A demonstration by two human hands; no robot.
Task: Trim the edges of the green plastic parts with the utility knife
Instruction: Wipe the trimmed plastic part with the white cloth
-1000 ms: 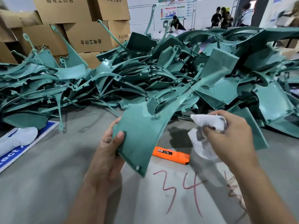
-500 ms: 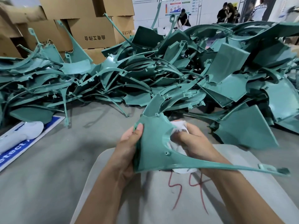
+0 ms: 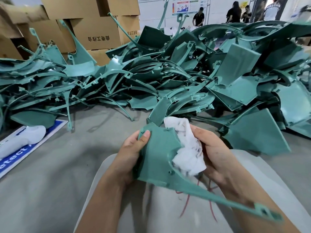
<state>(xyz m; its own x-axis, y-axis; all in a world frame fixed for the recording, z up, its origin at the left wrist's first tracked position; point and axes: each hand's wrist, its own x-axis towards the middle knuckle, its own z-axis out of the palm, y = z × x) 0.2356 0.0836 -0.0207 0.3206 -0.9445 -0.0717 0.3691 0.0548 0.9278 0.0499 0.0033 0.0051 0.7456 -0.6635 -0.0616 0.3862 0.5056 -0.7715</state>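
Your left hand (image 3: 131,153) grips the curved green plastic part (image 3: 158,158) at its upper left edge, thumb pressed on its face, fingers curled behind. Your right hand (image 3: 217,153) holds a crumpled white cloth (image 3: 186,148) against the part's right edge, fingers curled round it. The part hangs above a pale grey board with red handwritten marks (image 3: 193,211), its thin arm reaching down to the right. The big heap of green plastic parts (image 3: 168,78) lies on the grey floor (image 3: 50,165) beyond, brown cardboard boxes (image 3: 94,31) behind it.
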